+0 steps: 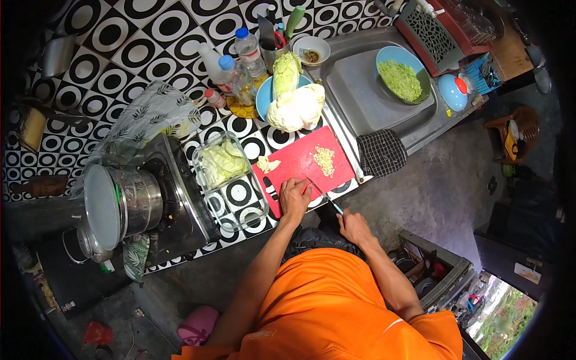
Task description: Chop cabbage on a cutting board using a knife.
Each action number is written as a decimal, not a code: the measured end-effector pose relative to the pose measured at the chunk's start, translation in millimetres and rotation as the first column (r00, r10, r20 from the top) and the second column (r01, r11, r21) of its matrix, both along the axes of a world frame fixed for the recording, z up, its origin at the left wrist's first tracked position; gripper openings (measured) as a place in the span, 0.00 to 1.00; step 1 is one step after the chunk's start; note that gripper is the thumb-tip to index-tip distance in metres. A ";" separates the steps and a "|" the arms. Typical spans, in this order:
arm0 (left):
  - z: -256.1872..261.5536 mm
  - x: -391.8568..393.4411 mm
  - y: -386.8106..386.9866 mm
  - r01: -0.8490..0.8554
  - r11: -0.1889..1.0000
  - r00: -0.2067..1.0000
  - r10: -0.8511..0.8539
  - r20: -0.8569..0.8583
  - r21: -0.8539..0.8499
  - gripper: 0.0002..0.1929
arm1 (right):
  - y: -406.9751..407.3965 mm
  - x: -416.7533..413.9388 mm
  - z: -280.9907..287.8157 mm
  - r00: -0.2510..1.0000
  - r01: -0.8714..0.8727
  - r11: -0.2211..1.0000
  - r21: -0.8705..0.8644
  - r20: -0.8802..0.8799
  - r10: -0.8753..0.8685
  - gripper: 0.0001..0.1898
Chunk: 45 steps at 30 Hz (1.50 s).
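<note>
My right hand (356,228) grips the light-blue handle of a kitchen knife (325,195), whose blade reaches over the near edge of a red cutting board (292,154). On that board, by the blade's tip, rests my left hand (294,198) with its fingers bent. Whatever lies under those fingers is hidden. Finely chopped pale pieces (324,161), perhaps garlic, form a small heap on the board's right side. Toward the far left corner are some pale leaf scraps (267,164). The board's black-and-white handle end (270,188) shows left of my left hand.
Left of the board is a glass dish (256,220) holding cabbage leaves (223,163). Beyond it, cauliflower (294,108) and napa cabbage (287,74) sit on a blue plate (263,96). A steel pot (144,200) stands on the stove; a bowl of shredded greens (398,54) is in the sink (355,96).
</note>
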State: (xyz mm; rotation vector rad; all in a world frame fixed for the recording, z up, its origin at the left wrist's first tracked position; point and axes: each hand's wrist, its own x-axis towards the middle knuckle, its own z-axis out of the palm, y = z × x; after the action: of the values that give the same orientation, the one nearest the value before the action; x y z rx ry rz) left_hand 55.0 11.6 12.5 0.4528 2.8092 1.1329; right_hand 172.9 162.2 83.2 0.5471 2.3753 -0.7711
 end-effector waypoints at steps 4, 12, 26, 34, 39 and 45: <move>2.5 -1.4 2.2 -0.024 1.000 1.000 0.024 -0.002 -0.019 0.11 | -1.2 -2.2 -0.2 1.000 -0.007 1.000 0.027 0.013 0.006 0.17; 1.0 -3.3 4.5 -0.044 0.998 0.998 0.046 0.032 -0.042 0.10 | -5.2 0.3 -10.6 0.998 -0.059 0.996 0.063 0.006 0.058 0.15; 0.0 -12.8 5.3 0.011 1.000 0.990 -0.007 0.139 -0.029 0.10 | -13.9 -1.7 -17.1 0.991 -0.096 0.995 -0.007 0.090 0.096 0.15; -2.3 -12.5 5.7 -0.016 1.000 0.994 0.015 0.108 0.001 0.10 | -6.3 1.8 -3.0 0.991 0.055 0.998 -0.030 0.125 -0.051 0.13; -4.5 -12.2 6.0 -0.019 1.000 0.995 0.019 0.095 0.008 0.09 | -3.9 9.6 3.6 0.991 0.064 0.998 -0.002 0.120 -0.063 0.14; -3.0 -12.6 7.1 -0.034 0.999 0.996 0.033 0.087 0.009 0.07 | 7.9 20.2 -3.9 0.991 0.064 0.998 0.011 0.121 -0.065 0.14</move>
State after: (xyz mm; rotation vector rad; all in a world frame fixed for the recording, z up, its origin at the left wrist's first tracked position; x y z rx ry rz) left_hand 42.3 18.7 9.5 0.3501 2.7473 1.1451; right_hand 193.1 170.1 79.3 0.6579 2.2593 -0.7370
